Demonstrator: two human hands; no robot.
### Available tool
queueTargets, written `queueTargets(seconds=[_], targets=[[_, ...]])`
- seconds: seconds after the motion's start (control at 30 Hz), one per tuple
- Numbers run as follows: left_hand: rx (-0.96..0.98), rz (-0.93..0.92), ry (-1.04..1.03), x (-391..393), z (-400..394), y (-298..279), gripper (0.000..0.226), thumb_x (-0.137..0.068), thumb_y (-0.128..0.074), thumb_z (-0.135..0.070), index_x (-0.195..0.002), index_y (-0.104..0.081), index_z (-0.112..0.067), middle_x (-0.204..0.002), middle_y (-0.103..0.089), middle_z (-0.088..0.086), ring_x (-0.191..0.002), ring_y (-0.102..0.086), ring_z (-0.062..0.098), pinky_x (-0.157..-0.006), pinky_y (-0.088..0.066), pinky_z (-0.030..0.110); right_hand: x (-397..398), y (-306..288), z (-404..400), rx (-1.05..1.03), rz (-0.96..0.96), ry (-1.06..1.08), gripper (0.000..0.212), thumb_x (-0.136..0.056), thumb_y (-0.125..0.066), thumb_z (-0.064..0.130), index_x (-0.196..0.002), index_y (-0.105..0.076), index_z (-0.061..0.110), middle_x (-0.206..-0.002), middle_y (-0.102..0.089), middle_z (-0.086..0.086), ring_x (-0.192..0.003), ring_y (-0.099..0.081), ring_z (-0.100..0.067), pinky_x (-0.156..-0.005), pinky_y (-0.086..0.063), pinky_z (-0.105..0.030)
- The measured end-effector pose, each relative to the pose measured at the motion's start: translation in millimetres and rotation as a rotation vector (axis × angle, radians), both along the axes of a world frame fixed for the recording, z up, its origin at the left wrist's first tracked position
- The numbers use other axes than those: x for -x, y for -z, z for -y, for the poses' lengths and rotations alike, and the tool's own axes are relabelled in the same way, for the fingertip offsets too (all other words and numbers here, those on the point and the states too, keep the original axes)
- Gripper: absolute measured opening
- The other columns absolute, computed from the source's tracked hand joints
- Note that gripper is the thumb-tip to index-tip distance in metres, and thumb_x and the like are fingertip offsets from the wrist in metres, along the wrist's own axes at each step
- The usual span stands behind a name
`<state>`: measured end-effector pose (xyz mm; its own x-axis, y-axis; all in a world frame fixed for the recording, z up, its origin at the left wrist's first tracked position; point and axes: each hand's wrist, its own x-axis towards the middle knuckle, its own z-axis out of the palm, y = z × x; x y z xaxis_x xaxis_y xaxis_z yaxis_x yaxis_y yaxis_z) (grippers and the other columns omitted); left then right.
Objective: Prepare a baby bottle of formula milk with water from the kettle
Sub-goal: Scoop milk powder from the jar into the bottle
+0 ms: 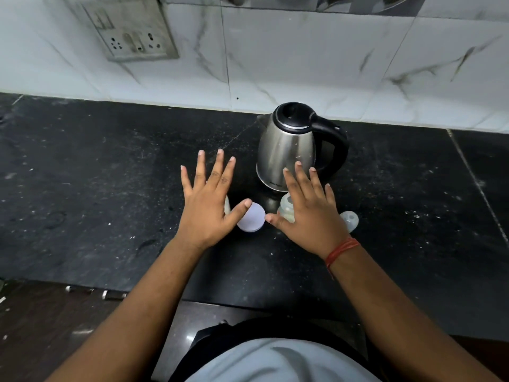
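Note:
A steel kettle (286, 150) with a black lid and handle stands near the back of the black counter (110, 188). In front of it a round container with a pale lid (252, 217) sits between my hands. My left hand (209, 205) hovers flat with fingers spread, its thumb over that lid, and hides a whitish object under its edge. My right hand (308, 213) is spread above a clear baby bottle (286, 209), partly hiding it. A clear bottle cap (349, 220) lies just right of that hand. Neither hand holds anything.
A white marble-tiled wall (303, 64) runs behind the counter, with a socket plate (132, 34) at upper left. A seam in the counter (473, 177) runs on the right. The counter's front edge (96, 292) lies near my body.

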<state>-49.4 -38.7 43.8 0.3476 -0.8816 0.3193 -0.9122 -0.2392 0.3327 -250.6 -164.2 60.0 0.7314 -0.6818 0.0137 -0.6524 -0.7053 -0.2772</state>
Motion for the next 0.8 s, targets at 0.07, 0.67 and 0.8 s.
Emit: queueTargets(seconds=[0.07,0.67,0.8], targets=[[-0.002,-0.026,-0.019,-11,-10,0,0.088,-0.095,-0.023,-0.076,-0.165,-0.012,-0.024,-0.174,-0.003,0.001,-0.159,0.014,0.031,-0.122,0.009,0.067,-12,1,-4,-0.001,-0.015,-0.029,0.105,-0.079,-0.030,0.087,-0.161,0.004,0.031,-0.171,0.011,0.004,-0.158,0.007,-0.027,-0.122,-0.011,-0.061],[-0.220,-0.509,0.073,-92,-62,52,0.124,-0.073,-0.057,-0.080,-0.165,0.003,-0.022,-0.172,0.001,-0.006,-0.159,0.005,0.013,-0.130,-0.004,0.047,-116,15,-23,-0.289,-0.181,-0.230,0.105,-0.084,-0.078,0.036,-0.162,-0.009,0.022,-0.170,-0.013,0.000,-0.158,-0.002,-0.025,-0.127,-0.016,-0.042],[-0.246,-0.644,0.121,-94,-55,61,0.120,-0.071,-0.068,-0.075,-0.164,-0.012,-0.025,-0.171,-0.016,-0.006,-0.158,-0.012,0.013,-0.129,-0.016,0.048,-124,19,-23,-0.437,-0.085,-0.156,0.077,-0.085,-0.076,0.022,-0.151,-0.036,0.028,-0.148,-0.052,-0.004,-0.140,-0.045,-0.025,-0.113,-0.038,-0.039]])
